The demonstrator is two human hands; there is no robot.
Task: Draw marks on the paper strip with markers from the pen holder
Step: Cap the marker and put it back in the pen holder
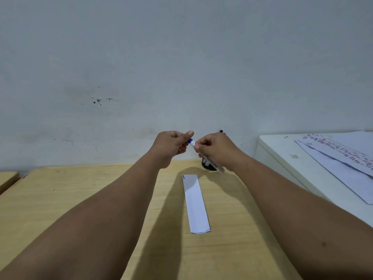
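Observation:
A white paper strip (195,203) lies lengthwise on the wooden desk (60,199), with a short dark mark at its far left corner. Both hands are raised above its far end. My right hand (218,150) grips the white barrel of a marker (210,160) that slants down to the right. My left hand (171,144) pinches the marker's blue cap end (190,140) between thumb and fingers. Behind and under my right hand stands the black pen holder (209,165), mostly hidden, with a dark marker tip (221,131) poking up above the hand.
A grey-white wall rises right behind the desk. To the right stands a white cabinet (282,158) with printed paper sheets (339,158) on top. Another wooden surface edge (7,178) shows at the far left.

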